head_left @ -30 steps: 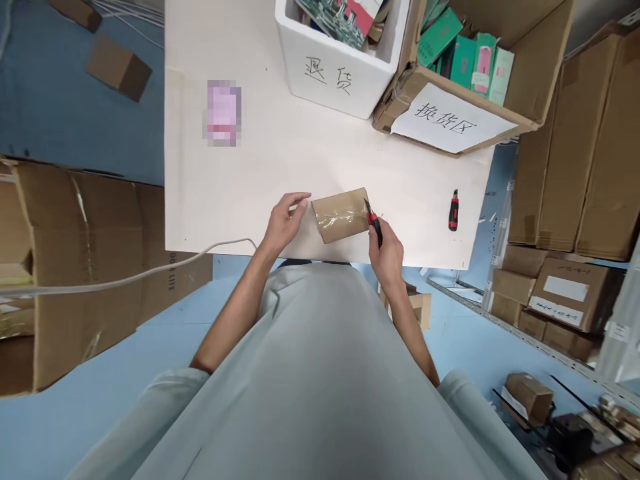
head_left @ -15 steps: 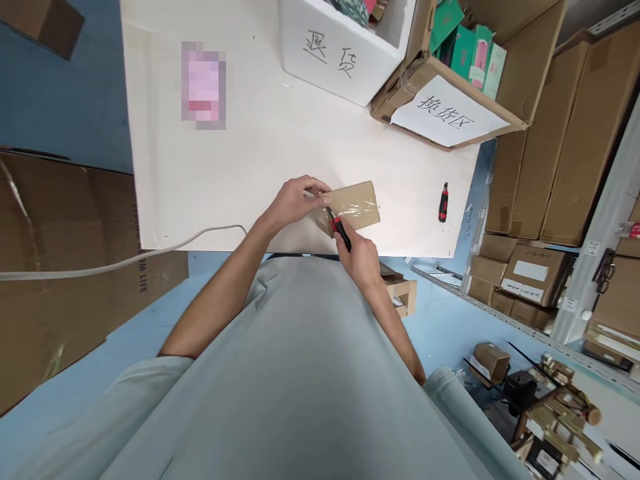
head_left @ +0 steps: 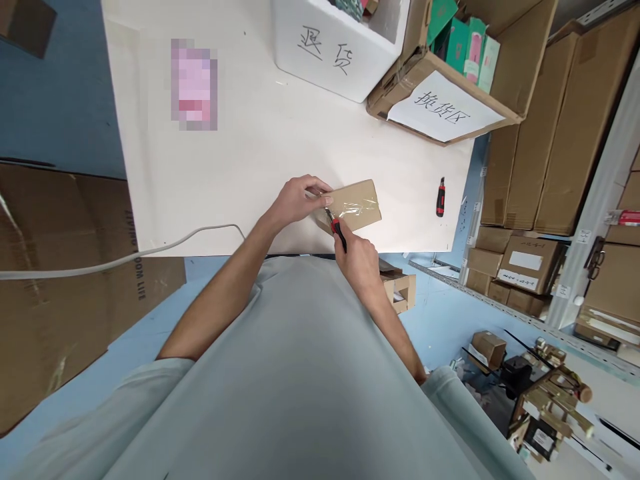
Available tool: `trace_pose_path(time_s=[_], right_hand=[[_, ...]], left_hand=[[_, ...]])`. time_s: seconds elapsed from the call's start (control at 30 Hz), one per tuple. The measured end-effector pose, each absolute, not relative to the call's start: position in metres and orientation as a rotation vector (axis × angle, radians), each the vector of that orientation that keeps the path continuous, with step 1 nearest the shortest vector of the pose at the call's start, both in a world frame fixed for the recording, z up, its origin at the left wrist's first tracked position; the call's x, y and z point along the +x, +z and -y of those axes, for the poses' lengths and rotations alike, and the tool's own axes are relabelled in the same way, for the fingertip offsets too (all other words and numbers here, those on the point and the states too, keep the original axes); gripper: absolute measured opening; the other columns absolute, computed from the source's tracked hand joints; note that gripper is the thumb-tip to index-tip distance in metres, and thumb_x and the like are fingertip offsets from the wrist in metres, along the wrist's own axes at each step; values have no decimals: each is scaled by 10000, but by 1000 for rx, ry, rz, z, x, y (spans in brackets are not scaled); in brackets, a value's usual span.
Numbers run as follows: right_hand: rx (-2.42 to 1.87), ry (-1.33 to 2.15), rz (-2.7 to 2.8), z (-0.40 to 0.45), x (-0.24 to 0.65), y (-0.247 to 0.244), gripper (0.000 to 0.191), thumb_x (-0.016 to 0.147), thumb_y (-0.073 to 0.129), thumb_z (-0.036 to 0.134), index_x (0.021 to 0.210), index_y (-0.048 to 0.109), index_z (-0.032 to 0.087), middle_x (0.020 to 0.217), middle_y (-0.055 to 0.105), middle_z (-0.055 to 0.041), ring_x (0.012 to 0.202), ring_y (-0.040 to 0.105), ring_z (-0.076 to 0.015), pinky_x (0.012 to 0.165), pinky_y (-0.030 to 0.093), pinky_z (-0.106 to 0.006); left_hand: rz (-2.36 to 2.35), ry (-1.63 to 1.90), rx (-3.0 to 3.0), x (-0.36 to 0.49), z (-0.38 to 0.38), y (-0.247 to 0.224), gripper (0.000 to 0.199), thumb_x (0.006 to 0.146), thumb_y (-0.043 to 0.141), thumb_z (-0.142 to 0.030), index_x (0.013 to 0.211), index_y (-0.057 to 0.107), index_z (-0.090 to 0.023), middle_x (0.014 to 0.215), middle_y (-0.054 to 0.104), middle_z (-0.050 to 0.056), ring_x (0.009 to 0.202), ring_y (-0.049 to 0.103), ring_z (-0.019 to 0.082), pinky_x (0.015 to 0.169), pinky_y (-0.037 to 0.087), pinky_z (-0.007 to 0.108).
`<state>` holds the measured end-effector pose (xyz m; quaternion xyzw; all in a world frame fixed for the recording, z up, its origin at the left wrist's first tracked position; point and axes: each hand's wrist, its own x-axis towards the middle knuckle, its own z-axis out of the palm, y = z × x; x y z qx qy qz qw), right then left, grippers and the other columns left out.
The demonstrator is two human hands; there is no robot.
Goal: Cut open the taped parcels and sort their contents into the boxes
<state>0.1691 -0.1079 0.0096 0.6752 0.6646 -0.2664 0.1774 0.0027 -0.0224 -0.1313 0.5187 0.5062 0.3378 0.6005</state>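
A small brown cardboard box (head_left: 357, 202) with shiny clear tape lies at the front of the white table (head_left: 240, 167). My left hand (head_left: 300, 198) grips its left end, thumb on top and fingers at the far side. In my right hand (head_left: 359, 257) is a red and black utility knife (head_left: 337, 227), its tip pointing at the taped left end of the box. Whether the blade touches the tape is too small to tell. A second utility knife (head_left: 441, 198), also red and black, rests on the table to the right.
A white foam box (head_left: 335, 50) and an open cardboard box (head_left: 450, 107) holding green packages stand at the back. A pixelated pink item (head_left: 194, 83) lies back left. A white cable (head_left: 195, 233) crosses the front left edge. Shelves with cardboard boxes (head_left: 530, 263) line the right.
The camera view has shifted slightly, moving the table and its items a little left in the picture. The knife in my right hand has moved slightly toward the left end of the box.
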Motion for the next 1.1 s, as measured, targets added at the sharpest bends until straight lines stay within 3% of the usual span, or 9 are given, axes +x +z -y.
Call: trace_pose_path(time_s=[0.2,0.67,1.1], right_hand=[[1872,-621,-1763,110,147,10,602,1192,337,243,1788,391,182,1118,842,-182,983,824,-316,866,596,-390],[1786,-627,-1703,123,157,23,562,1197,339,202,1750,438,189,1104,841,-184,1010,838,-316,846,605,-382],[1692,-690,-1757,130,169,18,653,1152,392,108,1797,355,203,1145,827,-179,1026,841,-282,857,613,-346]], left_hand=[[-1188,787,1199,3,25,-132,338,877,887,-494,1097,873,-237,1233,840,93,1155,783,299,1019,659,431],[-1248,799,1191,9,32,-125,261,879,836,-339,1108,883,-223,1220,849,82,1138,786,290,1072,663,462],[-1284,804,1233,10,39,-123,301,916,821,-392,1155,874,-217,1236,833,100,1171,784,293,1059,681,468]])
